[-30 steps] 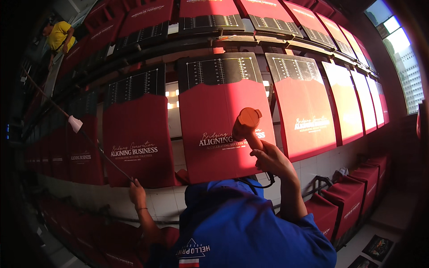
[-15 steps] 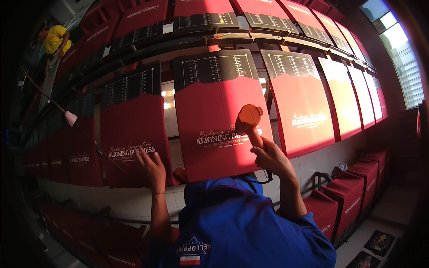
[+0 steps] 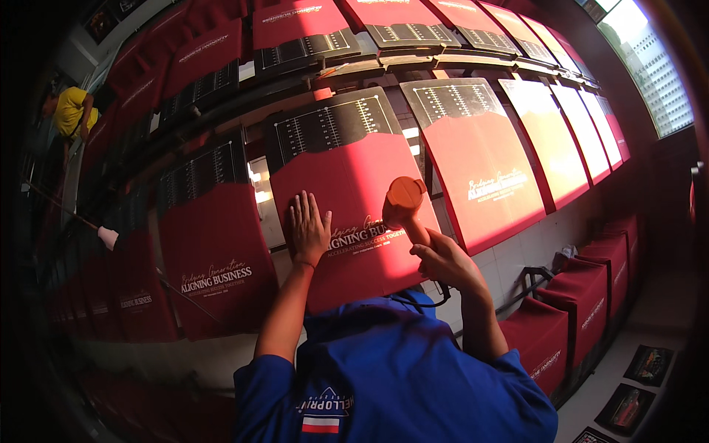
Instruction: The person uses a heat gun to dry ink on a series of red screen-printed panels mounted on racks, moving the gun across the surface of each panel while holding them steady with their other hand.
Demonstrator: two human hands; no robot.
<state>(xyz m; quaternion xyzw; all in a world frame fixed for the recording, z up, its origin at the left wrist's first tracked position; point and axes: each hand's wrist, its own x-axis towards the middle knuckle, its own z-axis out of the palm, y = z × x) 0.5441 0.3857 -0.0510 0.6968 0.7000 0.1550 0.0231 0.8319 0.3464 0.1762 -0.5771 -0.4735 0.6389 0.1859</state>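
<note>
In my right hand [image 3: 450, 264] is an orange hair dryer [image 3: 405, 198], fingers wrapped round its handle. It is over a red printed shirt [image 3: 347, 181] stretched on a black board [image 3: 336, 111] with white ruler marks, and it hides part of the white lettering. A dark cord hangs near my wrist. My left hand [image 3: 310, 227] lies flat on the left side of this shirt, fingers extended and nothing held.
More red shirts on boards stand on both sides, one to the left [image 3: 214, 244] and one to the right [image 3: 484, 166]. Behind a dark rail runs another row [image 3: 303, 26]. A stick with a pale pink piece [image 3: 108, 237] is at left. A person in yellow [image 3: 72, 111] stands far left.
My left hand has moved from above the left shirt, rightward and up, onto the middle shirt. The view has shifted slightly. My right hand still holds the hair dryer over the same shirt.
</note>
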